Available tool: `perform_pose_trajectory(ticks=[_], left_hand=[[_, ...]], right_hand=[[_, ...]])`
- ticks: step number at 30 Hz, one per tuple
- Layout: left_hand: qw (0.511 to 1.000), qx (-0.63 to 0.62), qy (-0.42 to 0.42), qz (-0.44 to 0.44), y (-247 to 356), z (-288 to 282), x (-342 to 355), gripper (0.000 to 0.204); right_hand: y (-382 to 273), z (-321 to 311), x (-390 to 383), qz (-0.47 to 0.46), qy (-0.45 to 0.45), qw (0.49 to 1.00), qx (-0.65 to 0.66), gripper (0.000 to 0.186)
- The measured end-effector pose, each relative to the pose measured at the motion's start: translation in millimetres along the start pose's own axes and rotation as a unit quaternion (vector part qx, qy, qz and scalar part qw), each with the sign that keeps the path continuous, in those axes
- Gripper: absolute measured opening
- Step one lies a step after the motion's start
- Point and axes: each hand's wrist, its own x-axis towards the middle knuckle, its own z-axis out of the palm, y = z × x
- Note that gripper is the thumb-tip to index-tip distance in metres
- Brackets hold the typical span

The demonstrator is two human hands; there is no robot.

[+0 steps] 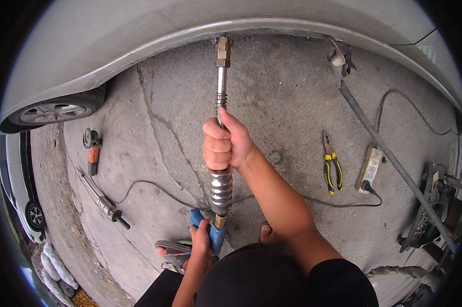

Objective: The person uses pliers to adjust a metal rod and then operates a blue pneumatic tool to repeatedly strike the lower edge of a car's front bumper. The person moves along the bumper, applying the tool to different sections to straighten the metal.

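Note:
A metal slide hammer (221,194) runs from my body up to the lower edge of the car's sill (190,36), where its brass-coloured end fitting (223,51) meets the panel. My right hand (225,143) is wrapped round its middle, thumb along the bright rod, just above the visible ribbed part of the weight. Whether the fingers hold bare rod or the weight's top is hidden. At the near end, my left hand (201,236) is closed on the blue handle (217,239); some of its fingers are out of sight.
Left on the concrete lie an orange angle grinder (93,153) and another ribbed metal puller (104,205). Right are yellow-black pliers (331,163), a power strip (369,166) with a trailing cable, and a long slanted metal pole (389,156). A car wheel (57,111) stands upper left.

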Motion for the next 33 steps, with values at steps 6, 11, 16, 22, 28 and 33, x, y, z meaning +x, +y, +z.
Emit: perform_pose_trajectory(ticks=[6, 11, 16, 22, 28, 33], left_hand=[[0.999, -0.033, -0.011, -0.011, -8, -9, 19, 0.062], [0.999, -0.015, 0.029, 0.010, -15, -2, 17, 0.057], [0.999, 0.011, 0.037, 0.005, -15, -1, 23, 0.057], [1.000, 0.021, 0.009, -0.007, -26, -8, 28, 0.070], [1.000, -0.001, 0.003, -0.015, 3, 3, 13, 0.037], [1.000, -0.010, -0.016, -0.013, 11, 3, 6, 0.039]], right_hand=[[34, 50, 24, -0.143, 0.526, 0.769, -0.334, 0.042], [3, 31, -4, -0.015, 0.287, 0.948, -0.137, 0.049], [16, 23, -13, -0.062, 0.318, 0.936, -0.139, 0.046], [33, 47, -24, -0.166, 0.536, 0.774, -0.293, 0.033], [19, 66, -3, -0.145, 0.510, 0.770, -0.356, 0.033], [18, 67, 4, -0.143, 0.503, 0.765, -0.377, 0.033]])
